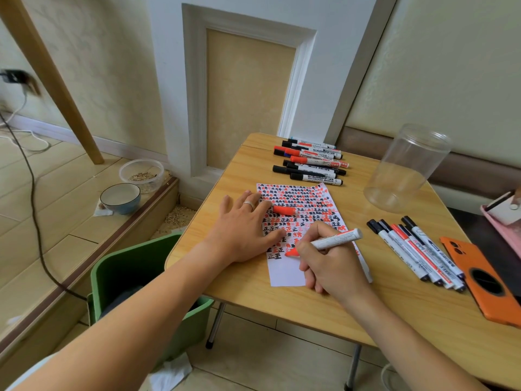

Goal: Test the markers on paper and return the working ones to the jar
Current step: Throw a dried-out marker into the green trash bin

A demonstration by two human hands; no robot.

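Right hand [329, 263] pinches one uncapped red marker [335, 239], red tip down on the paper [287, 270] near its near end. Left hand [245, 227] lies flat, fingers spread, pressing the paper's left edge; ring on one finger. One loose red cap [284, 210] lies on the paper just beside the left fingertips. Paper: one sheet, mostly covered in red and black test marks, only the near strip blank.

Far pile of markers [310, 162]: about nine, black and red caps, lying side by side at the table's far edge; exact count unclear where they overlap. Right group of markers [417, 249]: five, four black caps, one red, fanned out right of the paper. One clear jar [406, 167], far right, no markers inside; cannot tell if it's tilted or distorted by the lens.

One orange phone case [485, 280] near right. Pink item at the right edge, cut off.

Surface: small wood-grain folding table [253, 286], metal legs. Room: cream walls, white recessed panel, tiled floor. Left on the floor: one green bin [135, 272], one blue bowl [120, 197], one clear tub [141, 173] with seeds, a black cable.
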